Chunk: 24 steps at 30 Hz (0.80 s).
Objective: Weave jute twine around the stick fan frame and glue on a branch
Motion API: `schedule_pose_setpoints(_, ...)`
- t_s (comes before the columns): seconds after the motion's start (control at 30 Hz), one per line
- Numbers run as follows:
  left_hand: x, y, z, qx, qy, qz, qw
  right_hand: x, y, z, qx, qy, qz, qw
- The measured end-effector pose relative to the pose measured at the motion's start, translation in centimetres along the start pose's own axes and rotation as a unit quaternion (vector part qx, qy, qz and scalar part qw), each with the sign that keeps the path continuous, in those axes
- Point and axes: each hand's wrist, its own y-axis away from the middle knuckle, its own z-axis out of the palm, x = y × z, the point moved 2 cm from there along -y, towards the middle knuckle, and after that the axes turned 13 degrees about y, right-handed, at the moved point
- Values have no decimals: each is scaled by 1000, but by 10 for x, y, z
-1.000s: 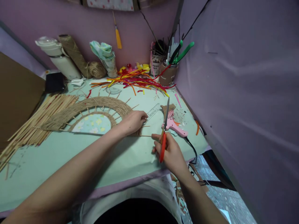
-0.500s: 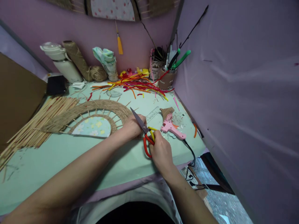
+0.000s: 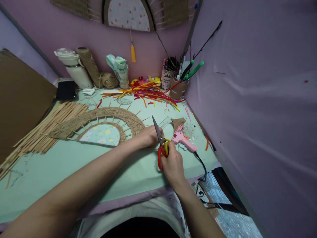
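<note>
My right hand (image 3: 173,162) is closed around scissors (image 3: 162,150) with red handles, their dark blades pointing up and away. A bent yellow strip (image 3: 166,143), like a pipe cleaner, shows between the scissors and my right fingers. Just beyond the blades, my left hand (image 3: 150,136) is curled low over the table at the right end of a half-round woven twine piece (image 3: 101,114). Its fingertips are hidden, and what they hold does not show. Pale floral fabric (image 3: 100,135) fills the middle of the woven piece, with thin sticks radiating outward.
A pink glue gun (image 3: 183,140) with a black cord lies right of my hands, near a clear ruler (image 3: 164,122). Bright pipe cleaners (image 3: 148,92) are heaped at the back, beside tool cups (image 3: 178,89). Wooden sticks (image 3: 49,127) lie left; a bottle (image 3: 78,74) and twine ball (image 3: 109,80) stand behind.
The view has shifted slightly, so most things appear a little further right and lower. Both hands keep close together, with the scissors still in my right hand and their blades pointing more upright.
</note>
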Motion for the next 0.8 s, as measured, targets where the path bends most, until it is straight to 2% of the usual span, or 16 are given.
schedule_pose_setpoints(0.17, 0, 1, -2, -6, 18, 18, 1000, 0, 0, 1, -7, 11, 4, 1000)
schedule_pose_setpoints(0.37, -7, 25, -15, 93, 10, 95, 991, -1, 1, 1, -22, 22, 2, 1000)
schedule_pose_setpoints(0.6, -13, 45, -26, 200, 21, 36, 979, -4, 1, -1, -29, 10, -6, 1000)
schedule_pose_setpoints(0.8, -28, 47, -26, 222, 110, 44, 968, 8, 4, -21, -36, -55, -8, 998)
